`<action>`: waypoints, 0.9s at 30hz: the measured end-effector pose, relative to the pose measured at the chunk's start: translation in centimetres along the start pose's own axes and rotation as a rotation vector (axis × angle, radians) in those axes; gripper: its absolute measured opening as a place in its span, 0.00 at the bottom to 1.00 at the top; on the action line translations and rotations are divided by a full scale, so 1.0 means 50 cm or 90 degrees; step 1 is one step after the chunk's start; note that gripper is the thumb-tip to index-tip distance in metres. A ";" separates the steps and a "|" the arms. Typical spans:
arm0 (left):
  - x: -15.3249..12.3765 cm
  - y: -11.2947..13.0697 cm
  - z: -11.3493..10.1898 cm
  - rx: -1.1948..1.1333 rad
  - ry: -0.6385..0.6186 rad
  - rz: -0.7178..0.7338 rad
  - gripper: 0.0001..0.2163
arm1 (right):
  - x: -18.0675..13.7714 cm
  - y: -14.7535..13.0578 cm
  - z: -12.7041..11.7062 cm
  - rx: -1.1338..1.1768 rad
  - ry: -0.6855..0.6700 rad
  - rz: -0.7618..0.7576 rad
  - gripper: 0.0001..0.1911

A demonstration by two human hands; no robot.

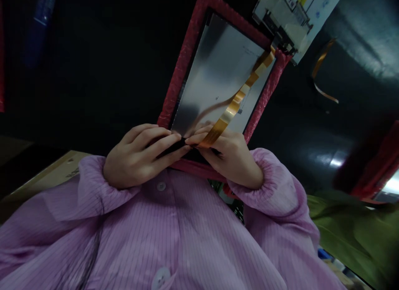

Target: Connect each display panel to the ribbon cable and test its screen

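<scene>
A silver-backed display panel [215,73] lies tilted in a frame wrapped in red bubble wrap [179,80]. A gold flat flex cable [232,109] runs across it from the panel's near edge to its far right corner. My right hand [232,152] is closed at the near edge, fingers pinched on the cable's near end. My left hand [145,154] sits at the panel's near left corner. Its thumb and forefinger come together by the right fingertips; what lies between them is hidden.
At the cable's far end stands a small clear test fixture [285,26] on a white sheet. Another flex cable [319,69] lies on the dark table at right. A red-wrapped item [378,169] and green cloth [352,231] are further right; a cardboard box [46,173] is at left.
</scene>
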State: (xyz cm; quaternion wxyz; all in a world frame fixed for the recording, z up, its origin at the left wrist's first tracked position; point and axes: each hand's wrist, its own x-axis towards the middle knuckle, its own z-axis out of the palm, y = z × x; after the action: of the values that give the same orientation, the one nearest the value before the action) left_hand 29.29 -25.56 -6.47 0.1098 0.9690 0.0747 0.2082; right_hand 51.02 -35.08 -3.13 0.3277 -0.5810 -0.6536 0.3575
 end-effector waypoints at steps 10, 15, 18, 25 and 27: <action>0.003 0.004 -0.004 0.029 -0.033 0.000 0.20 | 0.004 -0.001 -0.005 -0.005 -0.020 0.010 0.11; 0.008 0.005 -0.005 0.025 -0.025 0.007 0.18 | 0.006 -0.007 -0.010 -0.049 -0.044 0.049 0.07; 0.009 0.005 -0.004 0.049 -0.018 0.021 0.16 | 0.009 -0.008 -0.014 -0.052 -0.040 0.055 0.08; 0.004 0.026 0.001 0.075 -0.008 0.010 0.18 | -0.020 -0.017 -0.020 -0.119 0.046 0.085 0.16; 0.004 0.037 0.000 0.083 -0.026 -0.004 0.19 | -0.045 -0.027 -0.005 -0.184 0.114 0.108 0.15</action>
State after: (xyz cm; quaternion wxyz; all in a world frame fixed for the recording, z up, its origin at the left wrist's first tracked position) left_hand 29.63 -27.29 -5.94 0.0486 0.9779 0.0885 0.1830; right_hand 50.75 -37.41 -1.87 0.2663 -0.7046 -0.6152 0.2328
